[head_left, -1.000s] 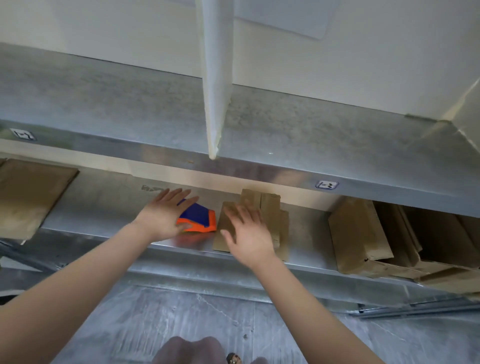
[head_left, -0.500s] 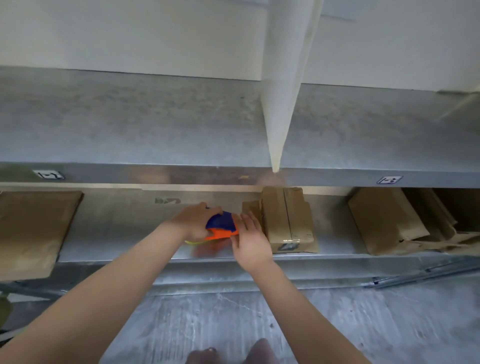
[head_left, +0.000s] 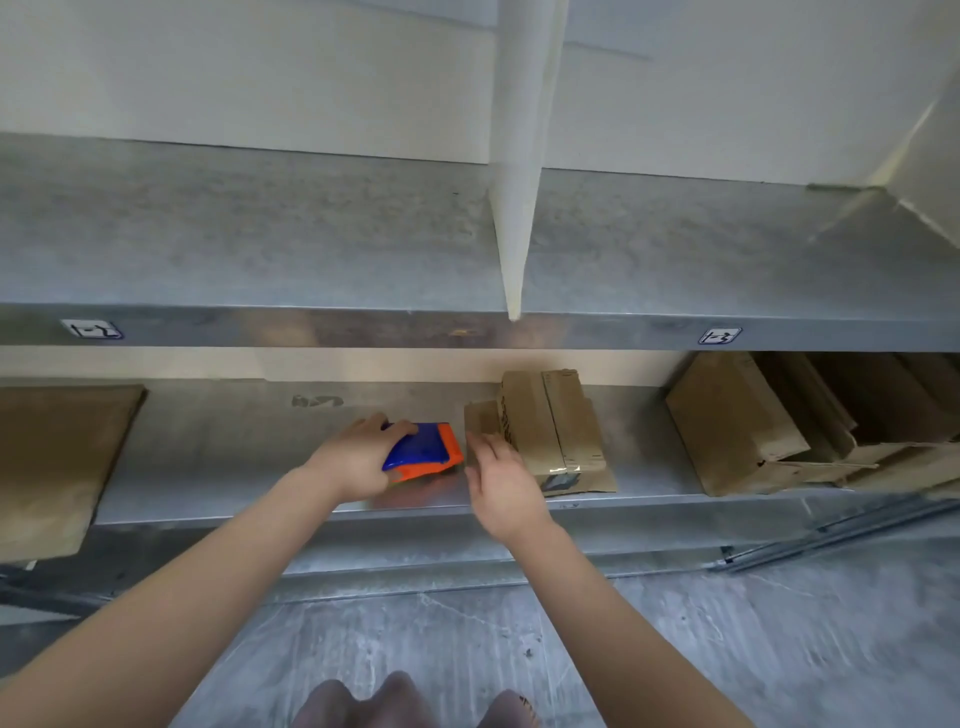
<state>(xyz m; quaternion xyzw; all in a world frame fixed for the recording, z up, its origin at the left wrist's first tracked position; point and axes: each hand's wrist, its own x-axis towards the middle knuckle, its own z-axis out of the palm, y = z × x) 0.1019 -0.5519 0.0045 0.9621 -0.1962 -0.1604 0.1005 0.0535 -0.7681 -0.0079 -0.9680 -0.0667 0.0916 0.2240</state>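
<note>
The grey metal shelf (head_left: 234, 447) carries a blue and orange packet (head_left: 423, 451) gripped by the left hand (head_left: 358, 460), a taped cardboard box (head_left: 550, 421) just beyond the right hand (head_left: 501, 486), a flat cardboard sheet (head_left: 57, 457) well left of the left hand, and leaning cartons (head_left: 737, 421) well right of the right hand.

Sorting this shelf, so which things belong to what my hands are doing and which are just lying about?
In hand: blue and orange pack, gripped by left hand; right hand open beside it.
Lying about: small cardboard box, flat cardboard sheet, larger boxes.
</note>
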